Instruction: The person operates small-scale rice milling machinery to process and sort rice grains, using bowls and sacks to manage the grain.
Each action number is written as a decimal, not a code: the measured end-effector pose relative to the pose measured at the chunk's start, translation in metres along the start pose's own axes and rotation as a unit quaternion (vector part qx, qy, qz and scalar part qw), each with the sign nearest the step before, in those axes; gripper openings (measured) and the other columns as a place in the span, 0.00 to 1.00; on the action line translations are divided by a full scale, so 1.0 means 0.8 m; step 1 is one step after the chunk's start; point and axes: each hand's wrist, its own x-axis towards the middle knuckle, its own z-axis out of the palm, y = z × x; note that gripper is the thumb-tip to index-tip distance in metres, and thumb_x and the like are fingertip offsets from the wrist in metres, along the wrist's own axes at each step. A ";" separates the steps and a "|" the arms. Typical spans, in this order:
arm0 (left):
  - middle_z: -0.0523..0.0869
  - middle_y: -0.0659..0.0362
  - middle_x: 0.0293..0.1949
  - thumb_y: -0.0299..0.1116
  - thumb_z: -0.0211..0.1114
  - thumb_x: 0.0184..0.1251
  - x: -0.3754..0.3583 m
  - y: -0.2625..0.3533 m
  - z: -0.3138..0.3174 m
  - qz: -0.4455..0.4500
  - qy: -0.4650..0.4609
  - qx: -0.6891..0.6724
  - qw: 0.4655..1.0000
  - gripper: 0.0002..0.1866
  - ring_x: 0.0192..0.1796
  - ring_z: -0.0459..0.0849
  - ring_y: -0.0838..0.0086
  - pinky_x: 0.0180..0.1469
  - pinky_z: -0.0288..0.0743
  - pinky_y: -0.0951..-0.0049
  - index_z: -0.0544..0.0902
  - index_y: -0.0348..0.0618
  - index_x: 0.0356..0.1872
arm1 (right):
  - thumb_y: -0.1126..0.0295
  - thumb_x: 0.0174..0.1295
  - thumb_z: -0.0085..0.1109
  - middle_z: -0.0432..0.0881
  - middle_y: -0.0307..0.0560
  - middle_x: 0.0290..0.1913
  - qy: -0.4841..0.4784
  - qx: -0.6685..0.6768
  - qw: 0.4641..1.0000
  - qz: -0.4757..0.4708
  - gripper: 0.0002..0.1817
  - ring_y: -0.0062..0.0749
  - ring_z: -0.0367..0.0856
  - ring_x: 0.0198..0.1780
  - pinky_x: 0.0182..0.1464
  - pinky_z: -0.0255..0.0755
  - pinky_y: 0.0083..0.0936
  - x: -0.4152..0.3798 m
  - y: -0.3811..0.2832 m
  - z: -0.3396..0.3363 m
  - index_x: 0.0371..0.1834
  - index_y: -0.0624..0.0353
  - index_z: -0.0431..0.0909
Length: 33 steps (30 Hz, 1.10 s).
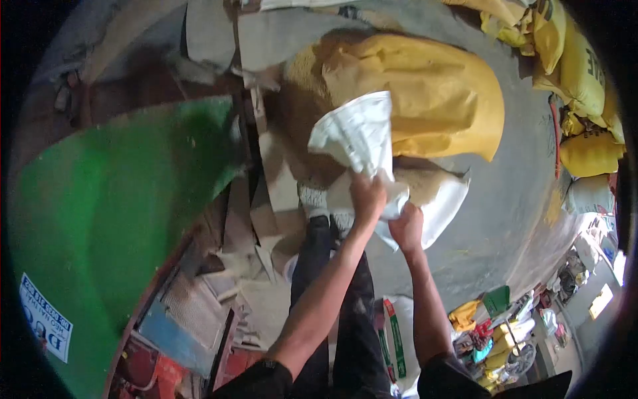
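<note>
Both my hands grip a white printed sack (pixel 355 133) in the middle of the view. My left hand (pixel 367 196) clutches the sack's bunched upper edge, which flaps upward. Just below and to the right, my right hand (pixel 407 227) holds the same edge. The sack's lower part (pixel 442 199) lies on the grey floor with brownish grain showing in its mouth. Behind it lies a big yellow sack (pixel 432 93) beside a heap of loose grain (pixel 302 100). My legs in dark trousers (pixel 319 266) stand under my arms.
A large green machine body (pixel 113 213) with a white label fills the left side. Several filled yellow sacks (pixel 578 73) are stacked at the top right. Grey concrete floor (pixel 512 199) lies to the right, and coloured clutter (pixel 498 326) at the lower right.
</note>
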 end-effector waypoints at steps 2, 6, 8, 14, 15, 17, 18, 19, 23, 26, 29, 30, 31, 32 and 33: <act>0.73 0.33 0.45 0.30 0.54 0.55 0.005 0.003 0.013 -0.033 0.010 0.046 0.998 0.23 0.49 0.73 0.40 0.51 0.65 0.53 0.64 0.29 0.52 | 0.76 0.40 0.57 0.76 0.63 0.22 0.019 -0.054 0.998 0.019 0.05 0.58 0.77 0.29 0.32 0.70 0.42 -0.001 0.007 0.010 0.20 0.66 0.74; 0.73 0.31 0.46 0.27 0.53 0.54 -0.008 0.020 -0.008 -0.037 0.034 0.005 0.999 0.27 0.48 0.73 0.39 0.52 0.66 0.54 0.59 0.26 0.55 | 0.75 0.40 0.60 0.77 0.61 0.24 -0.015 0.021 0.997 -0.070 0.09 0.56 0.78 0.30 0.33 0.71 0.40 0.001 0.008 -0.013 0.24 0.67 0.73; 0.74 0.32 0.46 0.27 0.53 0.54 0.009 -0.048 0.003 -0.027 0.082 -0.001 0.996 0.27 0.47 0.74 0.40 0.54 0.66 0.57 0.58 0.25 0.55 | 0.66 0.45 0.65 0.81 0.55 0.32 -0.266 0.135 0.951 -0.075 0.17 0.39 0.80 0.36 0.40 0.71 0.32 0.025 0.002 -0.024 0.37 0.65 0.77; 0.73 0.46 0.52 0.30 0.54 0.56 0.016 -0.105 -0.059 -0.235 0.012 -0.247 0.940 0.25 0.50 0.75 0.64 0.53 0.69 0.68 0.65 0.37 0.58 | 0.66 0.40 0.65 0.78 0.58 0.42 -0.341 -0.071 0.923 -0.163 0.28 0.45 0.77 0.43 0.46 0.69 0.33 0.099 -0.012 0.019 0.47 0.65 0.72; 0.73 0.47 0.52 0.31 0.53 0.57 0.023 -0.109 -0.080 -0.281 -0.041 -0.314 0.906 0.25 0.50 0.75 0.65 0.52 0.69 0.69 0.66 0.38 0.57 | 0.69 0.40 0.64 0.77 0.60 0.42 -0.225 -0.069 0.947 -0.218 0.26 0.50 0.77 0.43 0.42 0.70 0.37 0.107 -0.007 0.025 0.46 0.65 0.72; 0.74 0.50 0.51 0.35 0.50 0.60 0.025 -0.140 -0.125 -0.235 -0.115 -0.291 0.920 0.22 0.49 0.76 0.66 0.52 0.68 0.70 0.67 0.42 0.57 | 0.76 0.43 0.54 0.79 0.59 0.40 -0.069 0.011 0.989 -0.133 0.22 0.43 0.79 0.41 0.40 0.72 0.31 0.109 0.014 0.008 0.47 0.68 0.72; 0.75 0.51 0.51 0.39 0.48 0.63 0.013 -0.178 -0.152 -0.139 -0.134 -0.207 0.959 0.21 0.48 0.76 0.66 0.52 0.68 0.71 0.68 0.45 0.57 | 0.78 0.44 0.50 0.80 0.58 0.39 -0.030 0.091 0.995 -0.025 0.20 0.38 0.79 0.41 0.39 0.73 0.28 0.110 0.011 -0.007 0.45 0.69 0.73; 0.75 0.53 0.52 0.36 0.50 0.61 0.008 -0.264 -0.173 -0.155 -0.066 -0.081 0.982 0.22 0.50 0.75 0.66 0.53 0.66 0.70 0.67 0.47 0.58 | 0.76 0.46 0.53 0.81 0.58 0.36 0.014 0.155 0.988 0.007 0.19 0.43 0.80 0.39 0.40 0.72 0.31 0.098 0.005 -0.009 0.44 0.67 0.74; 0.66 0.45 0.60 0.32 0.53 0.55 -0.069 -0.437 -0.248 -0.166 0.023 0.446 0.879 0.31 0.65 0.59 0.48 0.62 0.46 0.39 0.61 0.58 0.64 | 0.68 0.47 0.60 0.80 0.57 0.38 -0.017 -0.065 0.995 -0.070 0.21 0.51 0.78 0.43 0.46 0.69 0.35 0.094 0.041 0.010 0.45 0.65 0.73; 0.61 0.47 0.64 0.38 0.55 0.56 -0.131 -0.528 -0.260 -0.039 -0.219 0.625 0.749 0.31 0.68 0.51 0.50 0.61 0.31 0.30 0.63 0.54 0.64 | 0.65 0.47 0.62 0.79 0.59 0.40 0.025 0.026 0.997 -0.070 0.22 0.52 0.77 0.44 0.46 0.68 0.37 0.097 0.022 0.016 0.44 0.66 0.73; 0.70 0.45 0.57 0.34 0.54 0.56 -0.131 -0.618 -0.237 0.135 -0.005 0.620 0.773 0.24 0.62 0.65 0.55 0.61 0.51 0.40 0.71 0.47 0.57 | 0.62 0.49 0.60 0.78 0.61 0.43 0.110 -0.059 0.974 -0.188 0.29 0.54 0.77 0.43 0.47 0.68 0.39 0.105 0.026 0.029 0.54 0.63 0.66; 0.75 0.45 0.49 0.32 0.53 0.56 -0.123 -0.625 -0.237 0.054 0.011 0.547 0.835 0.19 0.54 0.72 0.57 0.55 0.61 0.48 0.74 0.46 0.51 | 0.62 0.49 0.60 0.78 0.61 0.43 0.107 -0.066 0.970 -0.208 0.29 0.54 0.77 0.43 0.47 0.68 0.39 0.106 0.028 0.040 0.54 0.63 0.66; 0.79 0.45 0.42 0.30 0.53 0.56 -0.124 -0.629 -0.233 -0.029 0.026 0.463 0.885 0.15 0.47 0.79 0.59 0.49 0.72 0.56 0.78 0.45 0.45 | 0.59 0.51 0.58 0.76 0.61 0.46 0.140 -0.151 0.969 -0.134 0.32 0.52 0.76 0.46 0.49 0.67 0.40 0.115 0.032 0.046 0.58 0.62 0.61; 0.79 0.45 0.42 0.30 0.53 0.56 -0.139 -0.637 -0.225 -0.039 0.036 0.448 0.893 0.15 0.47 0.79 0.59 0.49 0.72 0.56 0.78 0.45 0.45 | 0.57 0.52 0.56 0.75 0.60 0.49 0.173 -0.234 0.955 -0.057 0.36 0.51 0.75 0.49 0.51 0.65 0.40 0.123 0.035 0.045 0.61 0.60 0.55; 0.80 0.46 0.35 0.31 0.53 0.56 -0.160 -0.646 -0.229 -0.028 0.007 0.477 0.878 0.12 0.39 0.80 0.59 0.42 0.74 0.59 0.79 0.45 0.40 | 0.50 0.53 0.53 0.68 0.61 0.58 0.111 -0.246 0.963 -0.023 0.44 0.56 0.67 0.57 0.56 0.61 0.44 0.131 0.034 0.043 0.68 0.55 0.41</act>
